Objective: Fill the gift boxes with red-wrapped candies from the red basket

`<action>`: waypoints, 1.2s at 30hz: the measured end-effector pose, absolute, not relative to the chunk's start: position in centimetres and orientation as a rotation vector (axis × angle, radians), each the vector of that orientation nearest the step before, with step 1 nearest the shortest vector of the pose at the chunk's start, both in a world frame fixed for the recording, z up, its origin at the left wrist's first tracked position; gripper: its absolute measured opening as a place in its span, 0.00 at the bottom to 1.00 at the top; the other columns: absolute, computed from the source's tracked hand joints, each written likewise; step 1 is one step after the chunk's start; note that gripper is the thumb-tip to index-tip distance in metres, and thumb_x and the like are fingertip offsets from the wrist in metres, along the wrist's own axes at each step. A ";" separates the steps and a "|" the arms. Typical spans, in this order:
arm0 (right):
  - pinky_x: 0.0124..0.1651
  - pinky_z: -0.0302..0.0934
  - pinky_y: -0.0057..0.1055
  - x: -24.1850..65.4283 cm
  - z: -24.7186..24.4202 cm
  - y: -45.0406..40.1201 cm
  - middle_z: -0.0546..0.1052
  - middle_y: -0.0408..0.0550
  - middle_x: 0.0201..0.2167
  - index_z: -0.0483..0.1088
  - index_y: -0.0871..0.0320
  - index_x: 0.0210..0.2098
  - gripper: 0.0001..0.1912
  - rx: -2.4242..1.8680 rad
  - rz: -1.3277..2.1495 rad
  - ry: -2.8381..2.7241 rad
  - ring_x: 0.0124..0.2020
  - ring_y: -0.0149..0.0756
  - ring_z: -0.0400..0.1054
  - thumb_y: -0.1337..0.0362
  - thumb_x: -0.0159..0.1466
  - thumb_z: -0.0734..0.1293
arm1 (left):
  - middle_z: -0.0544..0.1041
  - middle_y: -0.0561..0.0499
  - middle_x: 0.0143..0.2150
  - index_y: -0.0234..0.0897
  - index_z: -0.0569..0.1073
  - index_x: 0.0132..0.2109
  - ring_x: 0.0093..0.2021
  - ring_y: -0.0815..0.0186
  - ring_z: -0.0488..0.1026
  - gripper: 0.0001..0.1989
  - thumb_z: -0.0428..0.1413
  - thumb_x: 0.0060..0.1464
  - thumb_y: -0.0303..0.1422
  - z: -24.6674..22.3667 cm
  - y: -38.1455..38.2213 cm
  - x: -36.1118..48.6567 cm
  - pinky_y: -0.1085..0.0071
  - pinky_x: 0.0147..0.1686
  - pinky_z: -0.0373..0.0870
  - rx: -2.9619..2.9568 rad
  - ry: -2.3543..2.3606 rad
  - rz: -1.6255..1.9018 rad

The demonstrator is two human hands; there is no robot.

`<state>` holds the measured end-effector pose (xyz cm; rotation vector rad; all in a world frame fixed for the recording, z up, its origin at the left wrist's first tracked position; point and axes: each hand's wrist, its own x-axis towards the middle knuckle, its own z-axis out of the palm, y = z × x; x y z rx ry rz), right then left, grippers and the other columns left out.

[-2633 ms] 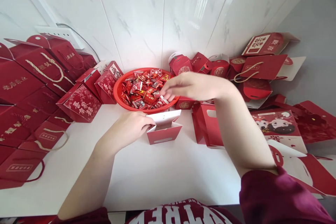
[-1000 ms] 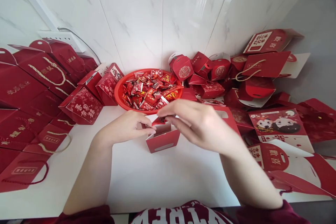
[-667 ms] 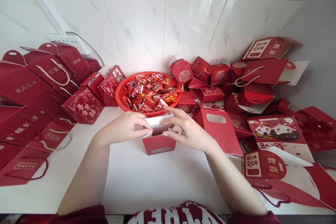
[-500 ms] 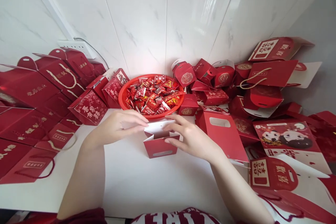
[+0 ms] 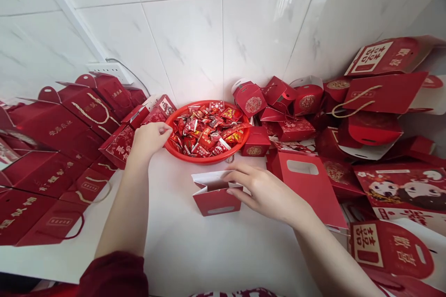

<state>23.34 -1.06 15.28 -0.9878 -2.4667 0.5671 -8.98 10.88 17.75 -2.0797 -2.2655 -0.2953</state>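
A red paper gift box (image 5: 218, 202), white inside, stands on the white tabletop with its top unfolded. My right hand (image 5: 259, 190) grips its right side, thumb at the front and fingers along the raised back flap. My left hand (image 5: 152, 138) is at the left rim of a red plastic basket (image 5: 205, 161). Its fingers are drawn together, and I cannot see what, if anything, is between them. Wrapped candies (image 5: 209, 134) in red and gold fill the basket.
Red gift bags with rope handles (image 5: 62, 125) crowd the left side. More red boxes (image 5: 296, 130) pile up at the right, beside a flat red box with an oval window (image 5: 310, 190). A power strip (image 5: 110, 72) sits against the tiled wall (image 5: 184, 41).
My left hand has left the box's top and moved left to the basket's rim, its fingers closing. My right hand stays on the box. The view has shifted slightly.
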 end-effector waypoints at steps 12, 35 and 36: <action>0.47 0.67 0.34 23.4 15.2 -0.8 0.75 0.49 0.47 0.71 0.57 0.47 0.08 -0.983 0.518 -2.479 0.45 0.39 0.73 0.65 0.71 0.63 | 0.80 0.38 0.27 0.33 0.81 0.39 0.37 0.48 0.77 0.13 0.58 0.45 0.29 14.2 19.3 -6.6 0.49 0.50 0.60 -2.309 -2.171 0.491; 0.43 0.68 0.34 23.1 14.8 -1.0 0.74 0.50 0.46 0.68 0.57 0.51 0.10 -0.948 0.517 -2.442 0.43 0.38 0.72 0.66 0.71 0.62 | 0.75 0.47 0.55 0.43 0.80 0.41 0.56 0.58 0.72 0.06 0.58 0.59 0.29 16.7 0.1 -0.8 0.61 0.57 0.70 -2.974 -1.213 -0.978; 0.44 0.68 0.34 23.2 14.8 -1.1 0.74 0.51 0.47 0.67 0.57 0.52 0.11 -0.951 0.513 -2.439 0.44 0.39 0.72 0.66 0.71 0.63 | 0.73 0.46 0.58 0.43 0.79 0.42 0.58 0.57 0.70 0.07 0.57 0.60 0.29 16.0 0.1 -0.7 0.60 0.59 0.69 -2.956 -1.271 -0.973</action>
